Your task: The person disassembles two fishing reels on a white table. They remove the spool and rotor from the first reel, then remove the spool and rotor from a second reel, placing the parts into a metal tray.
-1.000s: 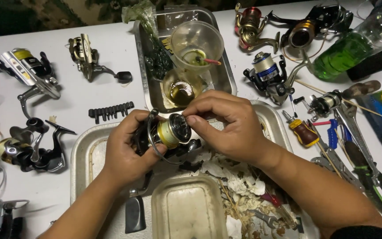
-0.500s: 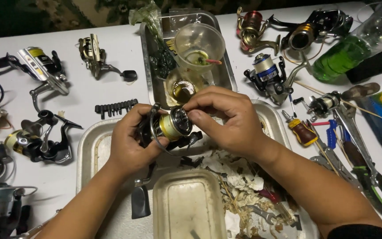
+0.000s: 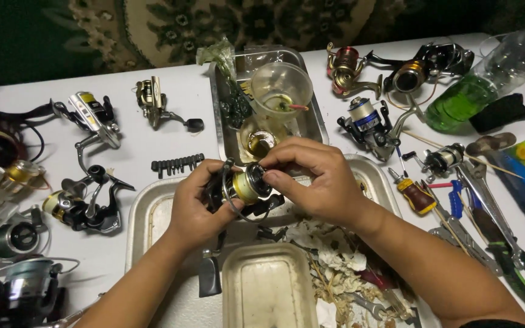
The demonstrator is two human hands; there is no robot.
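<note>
Both hands meet at the centre of the frame: our left hand [image 3: 194,203] is wrapped around the dark body of a spinning reel [image 3: 242,188], and our right hand [image 3: 315,177] closes its fingertips [image 3: 273,178] on the front of the reel's yellow-green spool. We hold the reel in the air above the far edge of a large metal tray [image 3: 147,212], whose right half is strewn with crumpled tissue [image 3: 335,255]. A smaller empty metal pan [image 3: 268,291] sits in that tray at the lower centre, just below our wrists.

Beyond our hands, at upper centre, a second metal tray [image 3: 311,115] carries a clear plastic cup [image 3: 281,88]; its near edge sits close behind our knuckles. To the left, a row of black screwdriver bits [image 3: 176,163] lies on the white table [image 3: 153,140], near the left hand, and past it several more reels crowd the left edge, among them a black one [image 3: 86,203]. On the right, a blue spinning reel [image 3: 369,121], a red-handled screwdriver [image 3: 416,194], pliers [image 3: 505,243] and a green plastic bottle [image 3: 475,91] fill the table towards the right edge. We see bare table mostly in the strip between the bits and the upper-left reels; elsewhere the room is tight.
</note>
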